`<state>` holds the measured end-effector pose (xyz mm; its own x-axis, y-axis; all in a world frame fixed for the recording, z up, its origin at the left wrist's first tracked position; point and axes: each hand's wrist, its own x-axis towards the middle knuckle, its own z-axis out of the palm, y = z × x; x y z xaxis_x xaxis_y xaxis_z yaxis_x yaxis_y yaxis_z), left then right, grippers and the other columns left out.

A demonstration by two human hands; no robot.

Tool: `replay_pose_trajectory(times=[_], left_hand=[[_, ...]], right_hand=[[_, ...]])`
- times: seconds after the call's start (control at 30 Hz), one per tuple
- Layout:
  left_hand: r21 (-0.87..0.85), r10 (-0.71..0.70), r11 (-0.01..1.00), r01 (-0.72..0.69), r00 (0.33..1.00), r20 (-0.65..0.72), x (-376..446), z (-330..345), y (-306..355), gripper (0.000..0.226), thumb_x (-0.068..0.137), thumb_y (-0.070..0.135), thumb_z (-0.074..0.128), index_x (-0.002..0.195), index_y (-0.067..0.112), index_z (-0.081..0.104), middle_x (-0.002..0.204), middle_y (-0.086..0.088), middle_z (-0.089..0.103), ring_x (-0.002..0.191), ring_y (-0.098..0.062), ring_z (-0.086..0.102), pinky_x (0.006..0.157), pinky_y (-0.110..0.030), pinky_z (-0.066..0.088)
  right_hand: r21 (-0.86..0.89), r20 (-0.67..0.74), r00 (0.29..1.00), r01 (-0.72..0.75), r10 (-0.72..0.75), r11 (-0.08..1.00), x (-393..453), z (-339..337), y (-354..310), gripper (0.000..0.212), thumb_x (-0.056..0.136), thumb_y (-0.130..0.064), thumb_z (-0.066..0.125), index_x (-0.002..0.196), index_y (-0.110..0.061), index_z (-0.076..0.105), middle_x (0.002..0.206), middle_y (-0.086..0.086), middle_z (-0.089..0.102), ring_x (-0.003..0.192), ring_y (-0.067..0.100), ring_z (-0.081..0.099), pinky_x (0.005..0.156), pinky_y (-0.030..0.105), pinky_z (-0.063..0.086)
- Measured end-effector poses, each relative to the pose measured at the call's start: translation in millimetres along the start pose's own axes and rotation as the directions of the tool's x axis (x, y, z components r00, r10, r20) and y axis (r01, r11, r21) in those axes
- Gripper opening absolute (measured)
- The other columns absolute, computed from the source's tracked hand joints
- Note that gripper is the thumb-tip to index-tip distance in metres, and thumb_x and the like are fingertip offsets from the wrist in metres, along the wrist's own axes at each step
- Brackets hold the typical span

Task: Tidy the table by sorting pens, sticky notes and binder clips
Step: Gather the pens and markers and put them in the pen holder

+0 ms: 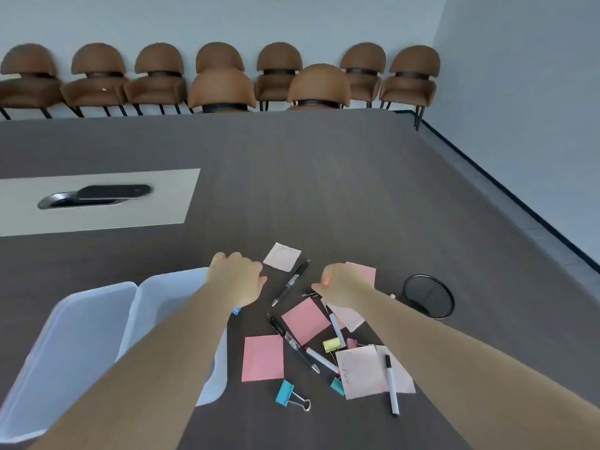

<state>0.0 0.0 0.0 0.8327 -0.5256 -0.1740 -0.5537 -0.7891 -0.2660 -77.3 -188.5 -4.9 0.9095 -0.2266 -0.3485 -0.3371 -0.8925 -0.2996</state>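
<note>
My left hand (238, 277) hovers with fingers curled over the right end of a translucent tray (162, 297), nothing visible in it. My right hand (344, 284) is curled over a pink sticky note (365, 271), thumb beside a small black binder clip (308, 293); its fingertips are hidden. Between the hands lies a black pen (290, 282), and beyond it a white sticky note (281, 256). Nearer me lie more pink notes (262, 358), several pens (292, 344), a yellow clip (331, 345) and a blue clip (285, 396). A marker (391, 384) rests on pale notes (367, 371).
A second translucent tray (81, 345) lies left of the first. A black mesh cup (428, 295) stands at the right of the pile. A light panel with a cable port (97, 194) sits at the far left. Brown chairs (319, 86) line the far side.
</note>
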Motion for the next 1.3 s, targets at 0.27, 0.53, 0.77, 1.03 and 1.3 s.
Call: replay_pose_trajectory(times=[0.27, 0.53, 0.77, 1.03, 1.3], left_hand=[[-0.027, -0.024, 0.999, 0.024, 0.999, 0.028, 21.0, 55.0, 20.3, 0.039, 0.098, 0.040, 0.031, 0.110, 0.017, 0.059, 0.112, -0.003, 0.068, 0.114, -0.025, 0.052, 0.094, -0.040, 0.037], [-0.243, -0.075, 0.969, 0.050, 0.993, -0.094, 48.2, 74.6, 47.9, 0.036, 0.096, 0.038, 0.040, 0.104, 0.010, 0.060, 0.109, -0.008, 0.061, 0.099, -0.029, 0.059, 0.076, -0.037, 0.047], [-0.345, -0.071, 0.938, 0.027, 0.991, -0.116, 57.6, 88.4, 79.1, 0.021, 0.092, 0.025, 0.054, 0.101, 0.006, 0.055, 0.095, -0.009, 0.055, 0.089, -0.028, 0.052, 0.069, -0.031, 0.039], [-0.325, -0.158, 0.939, 0.116, 0.982, -0.107, 41.9, 80.6, 106.2, 0.019, 0.086, -0.003, 0.049, 0.084, 0.016, 0.047, 0.098, -0.011, 0.050, 0.084, -0.030, 0.049, 0.056, -0.027, 0.041], [-0.614, -0.185, 0.786, 0.075, 0.976, -0.118, 73.4, 84.5, 103.6, 0.022, 0.088, 0.031, 0.043, 0.092, 0.015, 0.057, 0.082, -0.001, 0.053, 0.075, -0.024, 0.052, 0.054, -0.023, 0.035]], right_hand=[[-0.075, -0.029, 0.999, 0.034, -0.036, 0.997, 29.1, 45.6, 21.4, 0.029, 0.095, -0.031, 0.046, 0.102, -0.008, 0.063, 0.095, 0.010, 0.066, 0.087, 0.027, 0.063, 0.071, 0.033, 0.052], [-0.145, -0.218, 0.963, 0.130, -0.160, 0.981, 51.5, 66.4, 28.8, 0.026, 0.095, -0.029, 0.048, 0.108, -0.009, 0.059, 0.107, 0.009, 0.060, 0.097, 0.027, 0.058, 0.083, 0.039, 0.054], [-0.294, -0.209, 0.948, 0.173, -0.240, 0.940, 45.0, 81.3, 43.6, 0.034, 0.090, -0.005, 0.046, 0.123, -0.006, 0.053, 0.116, 0.010, 0.060, 0.108, 0.032, 0.057, 0.083, 0.035, 0.053], [-0.449, -0.196, 0.956, 0.109, -0.217, 0.887, 34.4, 84.3, 45.9, 0.036, 0.084, 0.007, 0.055, 0.118, -0.004, 0.055, 0.100, 0.009, 0.059, 0.084, 0.026, 0.050, 0.052, 0.028, 0.039], [-0.255, -0.355, 0.919, 0.083, -0.173, 0.963, 46.5, 91.8, 66.5, 0.044, 0.084, 0.007, 0.042, 0.123, -0.009, 0.055, 0.117, 0.012, 0.060, 0.104, 0.032, 0.059, 0.070, 0.032, 0.048]])
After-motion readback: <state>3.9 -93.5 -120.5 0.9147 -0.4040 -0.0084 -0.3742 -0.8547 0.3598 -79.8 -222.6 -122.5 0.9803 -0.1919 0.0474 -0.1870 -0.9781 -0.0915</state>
